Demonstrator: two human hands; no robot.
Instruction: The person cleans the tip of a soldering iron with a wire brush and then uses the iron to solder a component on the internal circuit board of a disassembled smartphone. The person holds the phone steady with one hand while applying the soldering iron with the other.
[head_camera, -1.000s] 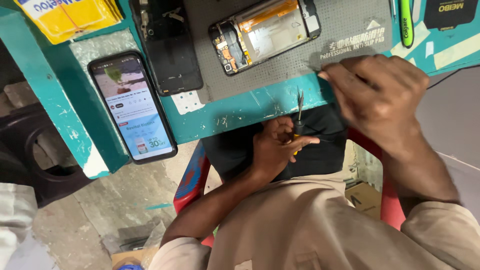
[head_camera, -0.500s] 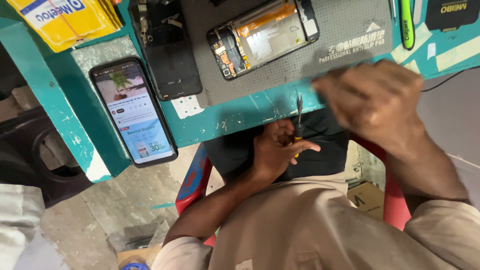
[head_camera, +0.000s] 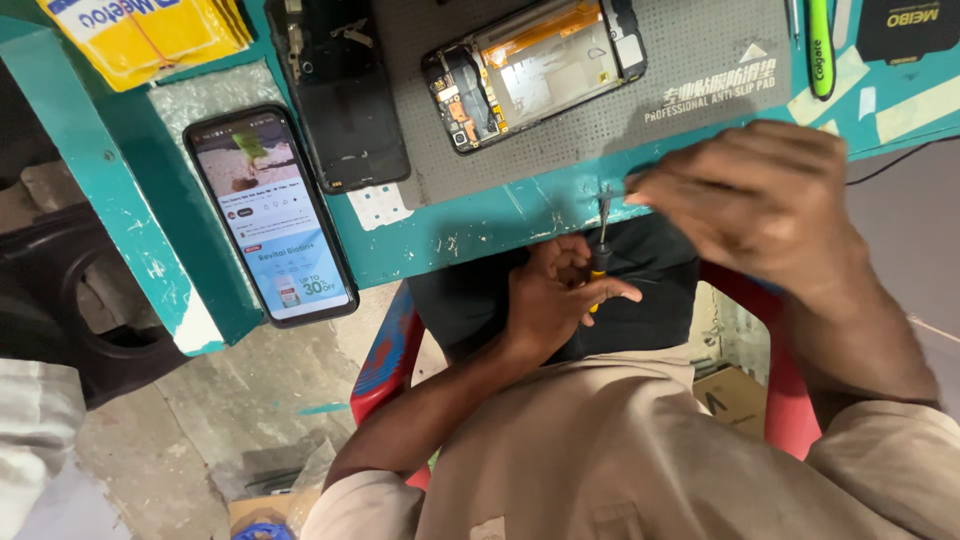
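- Left hand is gripping a small screwdriver upright, just below the teal tabletop edge.
- Right hand is hovering half-curled beside the tip; contents cannot be told.
- Keeping the shaft steady is advisable, judging by the fine tip.

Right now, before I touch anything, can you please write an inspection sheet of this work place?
Surface: teal table with chipped paint; grey mat on it.
Job's things: screwdriver, tip up at the table edge; opened phone lying on the mat.
Clutter: lit phone, black phone panel, yellow packets, green handle.
Grippers: left hand closed around the screwdriver, below the table edge; right hand blurred, fingers curled near the tip, grip unclear.
Cables: thin dark cable at the right table edge.
Surroundings: red chair, concrete floor, cardboard box.
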